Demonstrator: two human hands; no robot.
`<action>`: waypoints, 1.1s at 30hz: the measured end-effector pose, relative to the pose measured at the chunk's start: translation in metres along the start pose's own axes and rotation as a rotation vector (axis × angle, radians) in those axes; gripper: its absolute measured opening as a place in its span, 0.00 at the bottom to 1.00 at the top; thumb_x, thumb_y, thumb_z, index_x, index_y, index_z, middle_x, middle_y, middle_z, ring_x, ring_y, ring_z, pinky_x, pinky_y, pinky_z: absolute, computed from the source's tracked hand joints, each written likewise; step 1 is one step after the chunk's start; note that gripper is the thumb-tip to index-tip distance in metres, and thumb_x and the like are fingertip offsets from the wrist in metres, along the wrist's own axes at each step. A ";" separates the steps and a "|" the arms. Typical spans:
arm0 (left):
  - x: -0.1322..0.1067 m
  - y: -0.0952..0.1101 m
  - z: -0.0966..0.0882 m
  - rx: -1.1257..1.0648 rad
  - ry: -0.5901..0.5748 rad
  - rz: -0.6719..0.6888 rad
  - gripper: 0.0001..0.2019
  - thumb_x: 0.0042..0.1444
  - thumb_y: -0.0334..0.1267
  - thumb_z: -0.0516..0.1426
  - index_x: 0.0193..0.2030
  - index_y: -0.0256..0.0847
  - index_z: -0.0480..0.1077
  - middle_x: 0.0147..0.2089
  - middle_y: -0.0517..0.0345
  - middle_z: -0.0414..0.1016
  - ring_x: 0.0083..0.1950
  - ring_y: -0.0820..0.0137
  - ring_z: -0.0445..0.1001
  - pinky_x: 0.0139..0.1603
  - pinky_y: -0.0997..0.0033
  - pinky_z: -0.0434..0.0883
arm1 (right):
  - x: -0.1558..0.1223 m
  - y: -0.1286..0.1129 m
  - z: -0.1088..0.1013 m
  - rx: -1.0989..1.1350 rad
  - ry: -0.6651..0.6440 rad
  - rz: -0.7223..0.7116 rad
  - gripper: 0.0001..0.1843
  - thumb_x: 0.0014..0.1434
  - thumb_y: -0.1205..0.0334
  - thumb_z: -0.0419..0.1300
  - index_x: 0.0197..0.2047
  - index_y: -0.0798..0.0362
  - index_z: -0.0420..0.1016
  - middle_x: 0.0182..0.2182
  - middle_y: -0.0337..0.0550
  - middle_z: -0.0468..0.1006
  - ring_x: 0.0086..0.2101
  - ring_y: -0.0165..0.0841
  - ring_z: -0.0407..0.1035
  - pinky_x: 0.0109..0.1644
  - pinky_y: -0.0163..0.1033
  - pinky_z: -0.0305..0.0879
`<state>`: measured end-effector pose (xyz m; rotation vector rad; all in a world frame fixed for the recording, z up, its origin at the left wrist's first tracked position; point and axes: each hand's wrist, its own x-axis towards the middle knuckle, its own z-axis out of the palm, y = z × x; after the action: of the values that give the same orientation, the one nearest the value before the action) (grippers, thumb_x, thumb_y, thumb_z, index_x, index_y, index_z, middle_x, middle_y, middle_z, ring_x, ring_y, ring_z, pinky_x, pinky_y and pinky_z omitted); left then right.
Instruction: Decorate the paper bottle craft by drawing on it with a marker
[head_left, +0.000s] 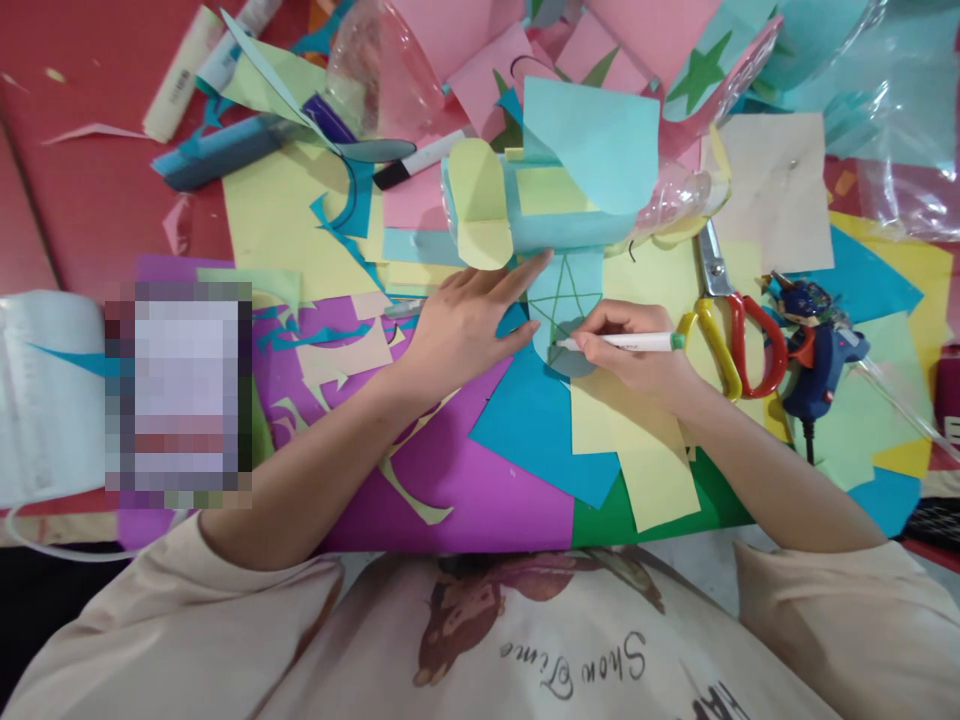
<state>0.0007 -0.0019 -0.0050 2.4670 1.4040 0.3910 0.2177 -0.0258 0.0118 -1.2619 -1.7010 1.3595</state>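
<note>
Right hand [637,350] pinching a white pen [619,342], tip on the star-marked blue paper wing [564,300], left hand [465,325] flat, fingers spread, pressing beside it, scissors [731,320] just right

One head-worn camera looks steeply down and forward over the tabletop [90,190], close in: the left hand [465,320] and right hand [637,355] sit mid-frame, the wearer's shirt [480,640] along the bottom edge.

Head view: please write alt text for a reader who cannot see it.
The right hand holds a pen to a star drawn on blue paper; the left hand lies flat beside it. Scissors and a glue gun lie nearby.
</note>
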 end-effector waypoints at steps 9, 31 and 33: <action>0.001 0.003 -0.003 -0.010 -0.012 0.002 0.29 0.62 0.42 0.52 0.69 0.42 0.57 0.50 0.50 0.74 0.52 0.58 0.73 0.55 0.58 0.68 | 0.000 -0.002 0.000 -0.040 -0.027 0.006 0.10 0.53 0.64 0.60 0.22 0.54 0.68 0.20 0.36 0.70 0.23 0.24 0.58 0.25 0.33 0.52; 0.000 0.002 -0.004 0.004 -0.025 -0.024 0.30 0.61 0.44 0.52 0.70 0.43 0.57 0.52 0.48 0.75 0.51 0.56 0.75 0.55 0.57 0.68 | 0.000 0.001 0.002 0.035 0.031 -0.017 0.11 0.58 0.61 0.61 0.25 0.54 0.71 0.21 0.36 0.70 0.23 0.25 0.59 0.26 0.34 0.52; 0.000 0.002 -0.003 0.012 -0.019 -0.020 0.30 0.61 0.44 0.53 0.70 0.43 0.57 0.52 0.48 0.75 0.51 0.56 0.75 0.55 0.56 0.69 | 0.000 0.000 0.002 0.033 0.017 -0.003 0.11 0.57 0.61 0.61 0.25 0.54 0.70 0.22 0.37 0.71 0.23 0.25 0.60 0.26 0.34 0.54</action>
<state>0.0013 -0.0023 -0.0015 2.4579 1.4263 0.3551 0.2160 -0.0266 0.0115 -1.2481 -1.6617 1.3660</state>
